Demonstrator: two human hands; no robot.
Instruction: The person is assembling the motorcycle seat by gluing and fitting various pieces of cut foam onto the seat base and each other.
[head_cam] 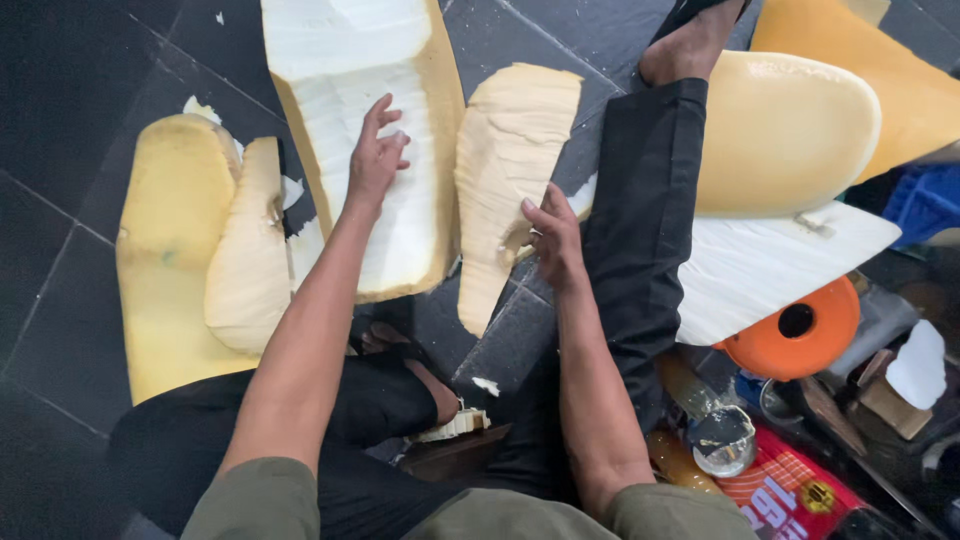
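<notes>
Foam slab (400,150) flat on floor (80,120) at twelve o'clock, under spread left hand (375,160); right hand (555,240) loosely gripping smaller foam piece (505,150) at one o'clock. Could tear if tugged hard.

Single head view; steeply downward, close over the floor (60,120)

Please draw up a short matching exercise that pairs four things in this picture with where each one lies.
Things:
1. left hand
2. right hand
3. orange disc
4. yellow foam slab

Places:
a. far left, on the dark tiled floor
b. flat on the big white foam piece
c. lower right, among clutter
d. at the edge of the narrow cream foam piece

Pairs: 1-b, 2-d, 3-c, 4-a
</notes>
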